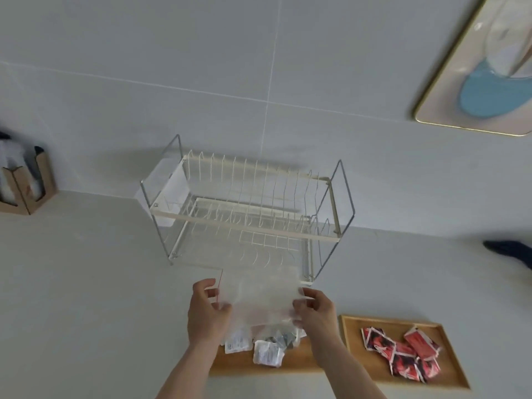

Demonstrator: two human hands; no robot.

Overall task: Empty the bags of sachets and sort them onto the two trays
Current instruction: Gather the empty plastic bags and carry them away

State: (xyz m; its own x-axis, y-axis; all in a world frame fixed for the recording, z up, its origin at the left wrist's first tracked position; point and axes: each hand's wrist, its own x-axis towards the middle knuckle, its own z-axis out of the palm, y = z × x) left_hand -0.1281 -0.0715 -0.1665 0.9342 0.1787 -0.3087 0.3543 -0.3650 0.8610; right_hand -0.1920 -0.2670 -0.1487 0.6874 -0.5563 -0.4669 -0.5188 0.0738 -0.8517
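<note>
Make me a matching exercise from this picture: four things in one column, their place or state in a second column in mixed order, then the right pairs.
Things:
1. clear plastic bag
2. red sachets
3. white sachets
4. dish rack

Places or states:
A. piled on the right wooden tray
B. stands against the wall, nothing on its shelves
C. held up by both hands, left hand and right hand
D. lying on the left wooden tray, beneath the hands

Pairs: 1-C, 2-A, 3-D, 4-B
</note>
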